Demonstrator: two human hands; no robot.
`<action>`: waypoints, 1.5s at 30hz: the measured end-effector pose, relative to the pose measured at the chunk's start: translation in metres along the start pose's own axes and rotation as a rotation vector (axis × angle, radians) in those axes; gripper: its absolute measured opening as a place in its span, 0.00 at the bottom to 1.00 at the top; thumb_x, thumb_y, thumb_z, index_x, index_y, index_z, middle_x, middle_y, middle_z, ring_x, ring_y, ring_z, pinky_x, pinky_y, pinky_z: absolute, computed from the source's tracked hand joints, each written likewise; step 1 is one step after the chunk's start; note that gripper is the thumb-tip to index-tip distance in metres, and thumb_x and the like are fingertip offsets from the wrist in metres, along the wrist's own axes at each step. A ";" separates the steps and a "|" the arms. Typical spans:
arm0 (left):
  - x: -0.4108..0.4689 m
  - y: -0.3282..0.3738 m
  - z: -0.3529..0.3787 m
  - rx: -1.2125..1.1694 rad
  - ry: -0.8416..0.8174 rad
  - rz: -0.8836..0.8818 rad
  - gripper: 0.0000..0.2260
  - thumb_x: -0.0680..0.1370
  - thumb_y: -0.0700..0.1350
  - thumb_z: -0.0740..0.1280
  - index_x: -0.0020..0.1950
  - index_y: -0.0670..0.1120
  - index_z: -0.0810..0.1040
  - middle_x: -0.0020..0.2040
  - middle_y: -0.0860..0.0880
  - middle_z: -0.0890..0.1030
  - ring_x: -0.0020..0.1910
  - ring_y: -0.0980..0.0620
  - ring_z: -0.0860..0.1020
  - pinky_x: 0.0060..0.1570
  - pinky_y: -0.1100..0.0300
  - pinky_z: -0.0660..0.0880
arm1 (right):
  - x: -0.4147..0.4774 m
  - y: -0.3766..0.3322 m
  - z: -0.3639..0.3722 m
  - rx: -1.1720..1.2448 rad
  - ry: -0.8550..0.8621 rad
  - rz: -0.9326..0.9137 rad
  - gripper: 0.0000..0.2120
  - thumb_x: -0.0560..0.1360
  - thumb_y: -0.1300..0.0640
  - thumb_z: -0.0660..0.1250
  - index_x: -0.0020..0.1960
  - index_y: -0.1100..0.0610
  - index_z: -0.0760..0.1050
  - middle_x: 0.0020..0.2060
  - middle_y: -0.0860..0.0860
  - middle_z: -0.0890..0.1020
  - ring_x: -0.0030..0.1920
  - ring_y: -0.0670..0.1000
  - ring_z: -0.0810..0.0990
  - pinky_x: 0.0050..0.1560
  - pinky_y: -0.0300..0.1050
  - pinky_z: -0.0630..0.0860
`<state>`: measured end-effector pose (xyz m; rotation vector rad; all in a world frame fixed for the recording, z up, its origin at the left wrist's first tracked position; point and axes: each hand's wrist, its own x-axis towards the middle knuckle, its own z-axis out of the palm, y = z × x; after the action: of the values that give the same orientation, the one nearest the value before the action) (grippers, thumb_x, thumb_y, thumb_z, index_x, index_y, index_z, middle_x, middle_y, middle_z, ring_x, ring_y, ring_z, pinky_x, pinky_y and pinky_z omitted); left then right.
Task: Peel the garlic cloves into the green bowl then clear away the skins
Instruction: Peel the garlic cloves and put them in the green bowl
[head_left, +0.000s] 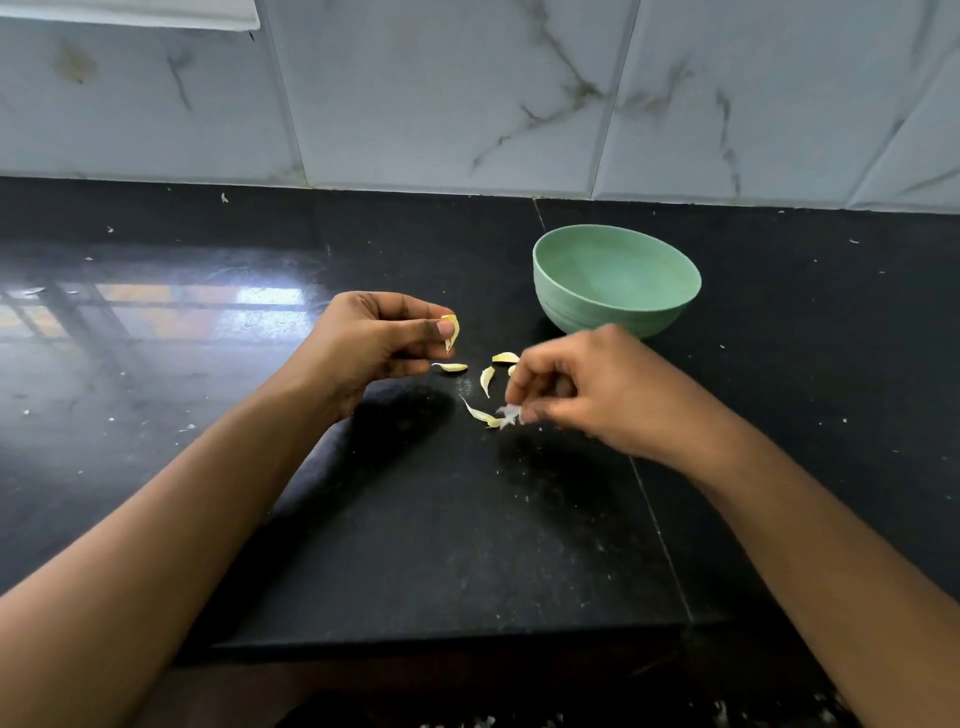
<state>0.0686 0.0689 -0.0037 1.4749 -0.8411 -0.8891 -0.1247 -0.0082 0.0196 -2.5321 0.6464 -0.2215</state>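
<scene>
- Left hand (374, 340) raised, fingers curled, pinching a pale, curved clove (451, 330).
- Right hand (592, 389) low, blurred, pinching white skin (510, 414).
- Green bowl (587, 312) far right.

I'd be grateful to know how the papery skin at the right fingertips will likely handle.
The papery skin looks thin and translucent, so probably near weightless and floppy. Its ragged edges suggest it tears easily. Pinched in the right hand, it may cling rather than drop.

Pale green bowl (616, 280) on glossy black bench (363, 519) flecked white; pale yellow garlic cloves (487, 380); white wall tiles (441, 93) with grey-brown veining.
</scene>
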 end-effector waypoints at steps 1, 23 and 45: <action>-0.001 0.000 0.000 0.004 -0.004 0.001 0.02 0.73 0.39 0.71 0.44 0.44 0.82 0.34 0.52 0.84 0.33 0.59 0.82 0.33 0.69 0.77 | -0.004 0.002 0.001 -0.014 -0.022 0.008 0.07 0.71 0.62 0.72 0.45 0.51 0.82 0.35 0.44 0.83 0.34 0.39 0.79 0.36 0.31 0.72; 0.000 0.001 -0.001 -0.016 -0.006 0.040 0.02 0.73 0.40 0.71 0.44 0.45 0.82 0.35 0.52 0.84 0.34 0.59 0.82 0.31 0.69 0.75 | -0.028 0.031 0.019 -0.163 0.130 -0.396 0.07 0.72 0.52 0.67 0.47 0.49 0.83 0.38 0.42 0.82 0.41 0.44 0.75 0.39 0.42 0.74; 0.002 0.004 -0.008 -0.153 0.147 0.112 0.04 0.73 0.39 0.71 0.46 0.46 0.82 0.35 0.52 0.84 0.36 0.58 0.82 0.34 0.69 0.76 | 0.088 0.040 0.041 -0.164 -0.045 -0.379 0.14 0.79 0.52 0.61 0.62 0.55 0.74 0.60 0.52 0.74 0.60 0.54 0.71 0.62 0.50 0.67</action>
<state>0.0769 0.0707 0.0004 1.3297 -0.7240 -0.7355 -0.0522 -0.0631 -0.0333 -2.7943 0.1667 -0.2506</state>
